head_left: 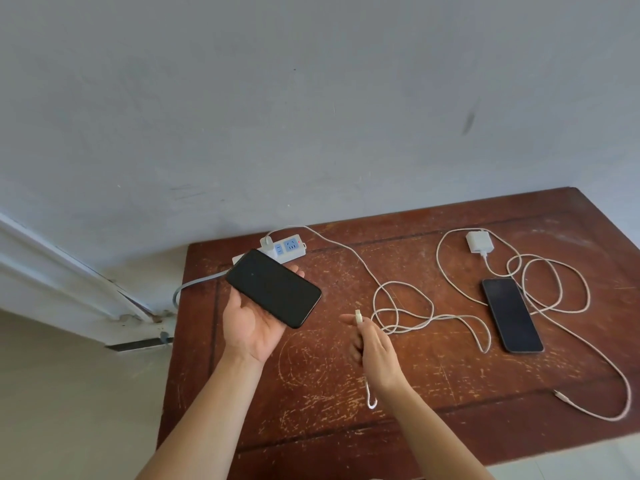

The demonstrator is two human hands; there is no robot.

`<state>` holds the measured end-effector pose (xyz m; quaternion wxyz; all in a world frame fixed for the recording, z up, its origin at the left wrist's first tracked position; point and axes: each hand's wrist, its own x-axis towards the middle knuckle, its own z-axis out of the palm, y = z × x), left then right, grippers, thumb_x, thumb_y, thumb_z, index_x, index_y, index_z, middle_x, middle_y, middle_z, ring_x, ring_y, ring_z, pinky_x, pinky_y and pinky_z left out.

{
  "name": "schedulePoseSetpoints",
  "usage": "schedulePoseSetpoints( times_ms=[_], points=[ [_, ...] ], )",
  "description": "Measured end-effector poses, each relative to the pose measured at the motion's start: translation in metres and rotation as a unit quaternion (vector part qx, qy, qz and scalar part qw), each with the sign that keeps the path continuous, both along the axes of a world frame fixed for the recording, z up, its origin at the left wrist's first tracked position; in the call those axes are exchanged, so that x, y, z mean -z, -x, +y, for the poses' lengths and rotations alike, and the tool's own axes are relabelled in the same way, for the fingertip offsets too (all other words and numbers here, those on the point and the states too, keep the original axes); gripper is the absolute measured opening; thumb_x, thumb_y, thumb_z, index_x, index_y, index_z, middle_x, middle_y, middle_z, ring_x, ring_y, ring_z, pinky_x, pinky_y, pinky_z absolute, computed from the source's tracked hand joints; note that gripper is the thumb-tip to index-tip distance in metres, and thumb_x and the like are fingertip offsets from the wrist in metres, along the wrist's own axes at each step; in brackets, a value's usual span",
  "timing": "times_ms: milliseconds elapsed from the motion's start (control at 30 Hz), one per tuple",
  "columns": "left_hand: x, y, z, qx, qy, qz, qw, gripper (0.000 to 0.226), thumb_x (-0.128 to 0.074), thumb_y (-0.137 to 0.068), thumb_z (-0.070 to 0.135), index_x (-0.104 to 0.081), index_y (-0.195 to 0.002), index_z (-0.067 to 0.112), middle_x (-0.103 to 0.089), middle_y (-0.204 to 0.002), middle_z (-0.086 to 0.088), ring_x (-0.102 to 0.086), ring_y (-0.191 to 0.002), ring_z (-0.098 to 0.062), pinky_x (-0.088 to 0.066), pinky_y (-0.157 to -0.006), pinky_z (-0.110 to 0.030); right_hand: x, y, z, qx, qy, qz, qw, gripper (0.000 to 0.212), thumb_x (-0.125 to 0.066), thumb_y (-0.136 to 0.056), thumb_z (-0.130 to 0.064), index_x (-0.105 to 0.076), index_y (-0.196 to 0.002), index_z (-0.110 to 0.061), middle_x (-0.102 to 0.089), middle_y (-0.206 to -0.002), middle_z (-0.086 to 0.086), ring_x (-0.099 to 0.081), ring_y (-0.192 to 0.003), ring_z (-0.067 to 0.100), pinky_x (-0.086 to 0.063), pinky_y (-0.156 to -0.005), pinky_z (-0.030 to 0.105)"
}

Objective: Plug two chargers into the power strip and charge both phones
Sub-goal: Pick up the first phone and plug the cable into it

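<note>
Between the two hands lies a short gap. The left hand (254, 322) cradles a dark phone (273, 288) on its upturned palm, fingers curled loosely under the far edge rather than clamped. The right hand (372, 348) is closed around the cable end, its connector (358, 317) poking up past the thumb toward the phone. Beyond the left hand, the first charger (267, 242) already sits in the power strip (282, 250). Its cable (401, 308) loops in a tangle just beyond the right hand. Well off to the right, the second charger (478, 241) and second phone (512, 315) lie unplugged on the table (311, 382).

The risks, as I judge them: the loosely held phone could slide off the palm when the connector pushes in; a slightly tilted approach could scrape the port; pulling slack could tighten that tangle and tug on the strip.
</note>
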<state>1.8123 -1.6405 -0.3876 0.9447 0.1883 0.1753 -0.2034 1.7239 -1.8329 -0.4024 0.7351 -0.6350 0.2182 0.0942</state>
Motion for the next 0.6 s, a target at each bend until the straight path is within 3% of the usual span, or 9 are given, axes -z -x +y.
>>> schedulePoseSetpoints(
  times_ms=[67,133,267,367,500,600],
  points=[
    [-0.008,-0.005,-0.001,0.003,0.012,-0.006,1.0,0.058,-0.048,-0.1,0.054,-0.052,-0.145,0.018,-0.05,-0.15,-0.019,-0.047,-0.138,-0.039,-0.035,-0.11,-0.064,-0.012,-0.003,0.003,-0.026,0.053,-0.035,0.998,0.034,-0.04,-0.108,-0.032,-0.07,-0.115,-0.02,-0.045,-0.059,-0.009,-0.041,-0.055,0.01,-0.038,-0.053,0.028],
    [-0.015,-0.012,-0.002,0.002,0.002,-0.014,1.0,0.058,-0.049,-0.098,0.056,-0.055,-0.142,0.018,-0.054,-0.147,-0.018,-0.051,-0.135,-0.037,-0.038,-0.109,-0.063,-0.023,-0.005,0.007,-0.04,0.085,-0.068,0.993,0.03,-0.051,-0.104,-0.034,-0.076,-0.1,-0.017,-0.055,-0.063,-0.004,-0.05,-0.061,0.013,-0.045,-0.059,0.03],
    [-0.028,-0.021,-0.008,-0.033,-0.002,-0.01,0.999,0.062,-0.05,-0.096,0.059,-0.054,-0.143,0.02,-0.064,-0.129,-0.014,-0.062,-0.121,-0.034,-0.048,-0.103,-0.059,-0.047,-0.008,0.013,-0.019,0.012,-0.093,0.995,0.02,-0.068,-0.093,-0.036,-0.082,-0.089,-0.022,-0.068,-0.063,0.0,-0.059,-0.057,0.01,-0.05,-0.056,0.018],
    [-0.037,-0.023,-0.012,-0.058,0.008,0.009,0.998,0.063,-0.048,-0.096,0.057,-0.05,-0.147,0.02,-0.063,-0.127,-0.011,-0.065,-0.116,-0.033,-0.053,-0.098,-0.056,-0.056,-0.009,0.015,-0.007,-0.029,-0.083,0.996,0.021,-0.071,-0.091,-0.037,-0.082,-0.086,-0.02,-0.068,-0.064,0.002,-0.061,-0.057,0.01,-0.048,-0.054,0.016],
    [-0.044,-0.024,-0.016,-0.076,0.007,0.024,0.997,0.061,-0.051,-0.095,0.054,-0.05,-0.146,0.021,-0.064,-0.125,-0.011,-0.069,-0.108,-0.033,-0.059,-0.087,-0.053,-0.06,-0.012,0.02,0.007,-0.056,-0.077,0.995,0.021,-0.069,-0.092,-0.034,-0.082,-0.086,-0.019,-0.069,-0.068,0.003,-0.062,-0.062,0.011,-0.052,-0.06,0.018],
    [-0.046,-0.026,-0.018,-0.081,0.0,0.032,0.996,0.062,-0.052,-0.094,0.055,-0.051,-0.145,0.02,-0.063,-0.127,-0.011,-0.069,-0.108,-0.034,-0.059,-0.087,-0.054,-0.062,-0.015,0.022,0.003,-0.051,-0.077,0.996,0.022,-0.069,-0.087,-0.042,-0.083,-0.093,-0.025,-0.071,-0.07,0.001,-0.063,-0.066,0.011,-0.054,-0.066,0.022]
  ],
)
